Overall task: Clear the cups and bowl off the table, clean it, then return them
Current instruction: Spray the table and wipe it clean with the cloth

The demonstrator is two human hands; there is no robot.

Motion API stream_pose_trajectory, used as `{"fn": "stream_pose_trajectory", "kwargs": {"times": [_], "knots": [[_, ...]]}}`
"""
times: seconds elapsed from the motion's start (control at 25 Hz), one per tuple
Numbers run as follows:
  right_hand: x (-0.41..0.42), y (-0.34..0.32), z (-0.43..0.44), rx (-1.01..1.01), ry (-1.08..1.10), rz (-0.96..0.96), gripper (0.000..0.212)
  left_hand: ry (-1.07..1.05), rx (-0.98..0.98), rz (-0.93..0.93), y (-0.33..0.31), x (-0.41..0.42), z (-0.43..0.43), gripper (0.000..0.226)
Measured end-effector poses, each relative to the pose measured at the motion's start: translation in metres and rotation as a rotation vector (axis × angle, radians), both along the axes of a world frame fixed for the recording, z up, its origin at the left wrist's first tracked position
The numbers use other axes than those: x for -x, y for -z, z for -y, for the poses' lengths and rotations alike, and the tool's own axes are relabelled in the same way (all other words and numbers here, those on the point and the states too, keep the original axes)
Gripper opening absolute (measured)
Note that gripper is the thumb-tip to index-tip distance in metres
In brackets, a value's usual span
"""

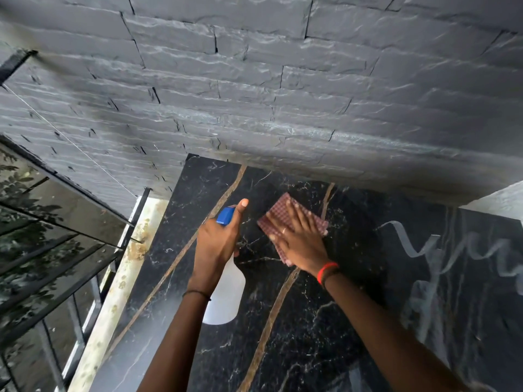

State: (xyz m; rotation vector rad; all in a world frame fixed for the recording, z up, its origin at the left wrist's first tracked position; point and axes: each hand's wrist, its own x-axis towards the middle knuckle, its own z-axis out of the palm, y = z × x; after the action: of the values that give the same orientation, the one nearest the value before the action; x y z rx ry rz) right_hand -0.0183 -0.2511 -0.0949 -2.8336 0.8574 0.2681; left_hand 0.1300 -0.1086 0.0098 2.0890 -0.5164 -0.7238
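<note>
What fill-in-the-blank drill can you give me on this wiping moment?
1. The left hand grips a spray bottle whose head is coloured ____.
2. The right hand presses a checked cloth flat onto the black marble ____.
3. That surface's far edge meets a grey stone ____.
Missing words: blue; table; wall.

The surface is glossy black marble with tan veins; the cloth is checked woven fabric; the spray bottle is translucent plastic; the wall is rough grey stone.
</note>
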Motion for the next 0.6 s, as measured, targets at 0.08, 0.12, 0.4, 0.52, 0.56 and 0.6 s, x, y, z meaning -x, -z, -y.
{"fn": "stream_pose_trajectory", "kwargs": {"times": [0.08, 0.12, 0.4, 0.52, 0.56, 0.6], "knots": [[0.033, 0.002, -0.010, 0.016, -0.010, 0.008, 0.057, -0.001, 0.005, 0.006, 0.001, -0.006, 0.006, 0.048], [0.051, 0.003, -0.007, 0.018, 0.009, 0.001, 0.056, -0.002, 0.006, 0.007, 0.002, -0.009, 0.009, 0.048], [0.057, 0.004, 0.114, 0.014, 0.343, -0.056, 0.061, -0.006, 0.019, -0.049, 0.008, -0.019, 0.012, 0.065], [-0.015, -0.005, 0.123, -0.012, 0.370, -0.061, 0.058, -0.030, 0.014, -0.046, 0.012, -0.022, 0.005, 0.077], [-0.039, -0.006, 0.116, -0.025, 0.325, -0.069, 0.055, -0.033, -0.002, -0.038, 0.013, -0.023, 0.003, 0.078], [-0.058, -0.005, 0.105, -0.038, 0.269, -0.064, 0.054, -0.031, -0.017, -0.029, 0.014, -0.024, 0.001, 0.080]]}}
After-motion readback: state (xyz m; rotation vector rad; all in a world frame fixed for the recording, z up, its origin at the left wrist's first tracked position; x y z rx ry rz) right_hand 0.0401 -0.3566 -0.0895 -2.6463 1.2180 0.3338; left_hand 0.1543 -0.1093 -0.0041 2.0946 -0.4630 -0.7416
